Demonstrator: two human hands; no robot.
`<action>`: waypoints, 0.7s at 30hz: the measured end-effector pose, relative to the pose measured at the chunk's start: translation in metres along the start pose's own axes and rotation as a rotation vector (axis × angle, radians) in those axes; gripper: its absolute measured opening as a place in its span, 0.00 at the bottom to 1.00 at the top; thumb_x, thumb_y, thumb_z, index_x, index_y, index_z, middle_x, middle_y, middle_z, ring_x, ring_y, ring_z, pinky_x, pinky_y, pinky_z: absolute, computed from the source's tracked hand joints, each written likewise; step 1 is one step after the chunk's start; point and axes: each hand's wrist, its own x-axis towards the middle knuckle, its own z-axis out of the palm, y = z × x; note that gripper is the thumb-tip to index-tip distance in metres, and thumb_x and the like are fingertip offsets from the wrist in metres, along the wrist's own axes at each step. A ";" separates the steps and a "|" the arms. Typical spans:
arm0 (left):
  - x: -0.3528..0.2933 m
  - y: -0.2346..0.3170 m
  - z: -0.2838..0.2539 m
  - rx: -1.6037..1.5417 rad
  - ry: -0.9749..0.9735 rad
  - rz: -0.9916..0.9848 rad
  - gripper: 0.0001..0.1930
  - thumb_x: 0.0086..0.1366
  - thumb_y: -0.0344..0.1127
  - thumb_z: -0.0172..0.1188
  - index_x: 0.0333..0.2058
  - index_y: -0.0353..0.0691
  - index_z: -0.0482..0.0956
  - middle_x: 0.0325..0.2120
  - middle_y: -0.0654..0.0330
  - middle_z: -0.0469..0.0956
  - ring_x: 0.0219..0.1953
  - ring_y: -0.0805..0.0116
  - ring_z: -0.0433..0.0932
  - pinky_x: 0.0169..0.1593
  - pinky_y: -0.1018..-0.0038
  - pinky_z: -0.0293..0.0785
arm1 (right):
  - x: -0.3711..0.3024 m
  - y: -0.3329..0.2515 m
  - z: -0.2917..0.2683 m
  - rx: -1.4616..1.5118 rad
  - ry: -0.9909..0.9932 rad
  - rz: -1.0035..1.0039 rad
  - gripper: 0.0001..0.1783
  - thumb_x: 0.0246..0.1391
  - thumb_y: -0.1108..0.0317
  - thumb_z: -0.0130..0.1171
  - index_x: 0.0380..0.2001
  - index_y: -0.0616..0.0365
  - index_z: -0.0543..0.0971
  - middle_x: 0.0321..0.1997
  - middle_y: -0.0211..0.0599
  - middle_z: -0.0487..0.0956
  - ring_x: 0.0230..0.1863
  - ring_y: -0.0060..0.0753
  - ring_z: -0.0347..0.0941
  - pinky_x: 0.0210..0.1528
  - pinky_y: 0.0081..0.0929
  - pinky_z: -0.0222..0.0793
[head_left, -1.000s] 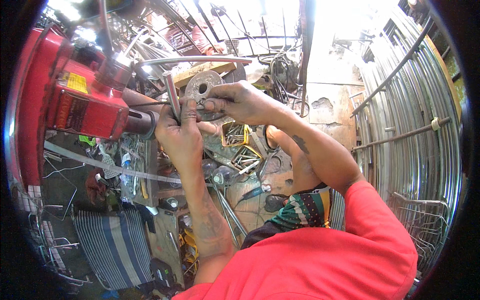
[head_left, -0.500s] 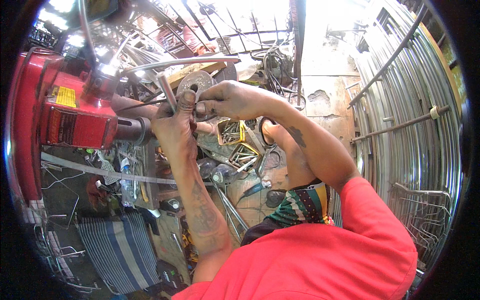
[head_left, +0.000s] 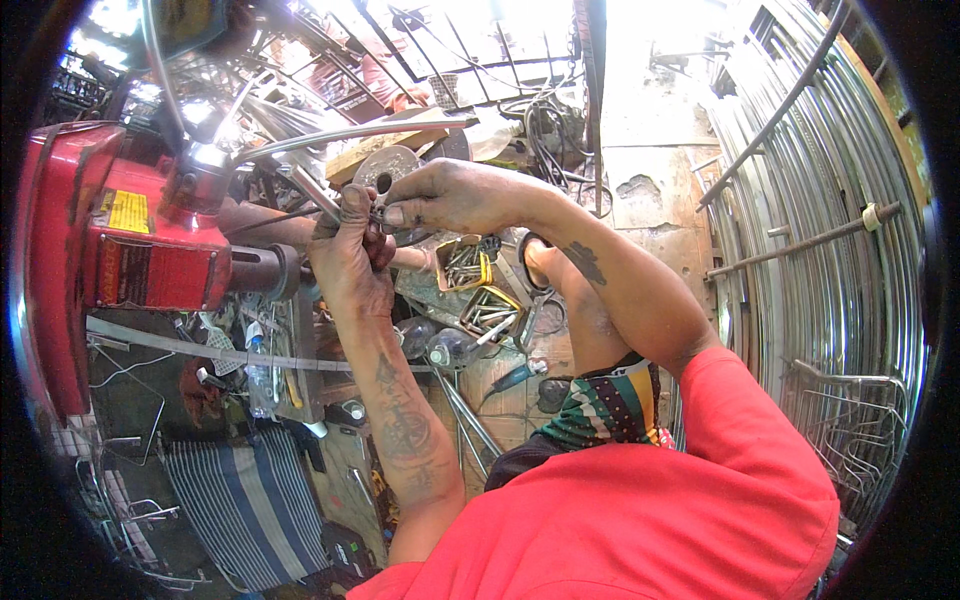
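Observation:
My left hand (head_left: 350, 262) is closed, thumb up, around a short silver metal rod (head_left: 318, 192) that sticks out at a slant toward the far left. Thumb and fingers of my right hand (head_left: 445, 198) are pinched together beside the left thumb. Whatever lies between those right fingertips is small and mostly hidden. Just beyond both hands sits a round grey metal disc (head_left: 388, 164) with a dark hole, partly covered by my fingers.
A red machine (head_left: 160, 255) with a dark cylindrical end stands at left. Yellow-edged containers (head_left: 463, 264) of metal pieces lie below the hands, near a blue power tool (head_left: 507, 378). A striped chair (head_left: 235, 495) is lower left; long metal tubes (head_left: 810, 210) fill the right side.
The rod in my left hand has tipped from nearly upright toward the left. My right fingers have shifted slightly left, still against the left hand.

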 end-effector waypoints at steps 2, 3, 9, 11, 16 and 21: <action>0.001 -0.001 -0.001 -0.006 -0.023 -0.013 0.15 0.55 0.43 0.69 0.34 0.40 0.78 0.20 0.71 0.73 0.17 0.84 0.67 0.17 0.87 0.59 | 0.000 0.003 0.000 0.002 -0.001 0.018 0.19 0.59 0.57 0.53 0.43 0.63 0.79 0.36 0.49 0.80 0.37 0.39 0.75 0.44 0.37 0.68; 0.001 -0.002 0.000 -0.004 -0.017 0.003 0.14 0.55 0.43 0.69 0.34 0.40 0.78 0.20 0.70 0.73 0.17 0.84 0.67 0.17 0.87 0.58 | 0.001 0.004 -0.001 0.000 0.001 0.011 0.19 0.59 0.57 0.52 0.42 0.63 0.79 0.36 0.49 0.80 0.38 0.39 0.76 0.44 0.37 0.68; 0.001 -0.010 0.009 0.074 0.098 0.131 0.13 0.57 0.41 0.68 0.33 0.39 0.78 0.20 0.69 0.72 0.17 0.83 0.65 0.17 0.85 0.56 | 0.004 0.008 -0.002 -0.013 -0.006 0.030 0.22 0.59 0.52 0.53 0.42 0.62 0.79 0.38 0.50 0.80 0.40 0.41 0.76 0.46 0.37 0.69; 0.001 -0.012 0.009 0.100 0.101 0.187 0.13 0.58 0.40 0.68 0.31 0.36 0.78 0.18 0.69 0.69 0.17 0.82 0.62 0.18 0.85 0.55 | 0.004 0.008 -0.004 -0.020 -0.002 0.034 0.23 0.58 0.51 0.53 0.42 0.61 0.79 0.39 0.51 0.80 0.41 0.43 0.77 0.46 0.37 0.69; 0.002 -0.011 -0.001 0.034 -0.125 0.214 0.11 0.58 0.38 0.67 0.32 0.36 0.79 0.22 0.66 0.73 0.20 0.81 0.65 0.22 0.85 0.59 | 0.003 0.009 -0.013 -0.059 -0.129 0.097 0.24 0.60 0.49 0.53 0.45 0.59 0.79 0.34 0.41 0.80 0.35 0.30 0.72 0.40 0.30 0.69; 0.003 -0.016 0.000 0.211 -0.113 0.339 0.10 0.58 0.36 0.67 0.33 0.37 0.79 0.22 0.68 0.74 0.20 0.80 0.68 0.22 0.84 0.61 | 0.004 0.007 -0.015 -0.087 -0.115 0.042 0.21 0.60 0.52 0.53 0.44 0.58 0.79 0.30 0.42 0.81 0.30 0.31 0.73 0.36 0.32 0.70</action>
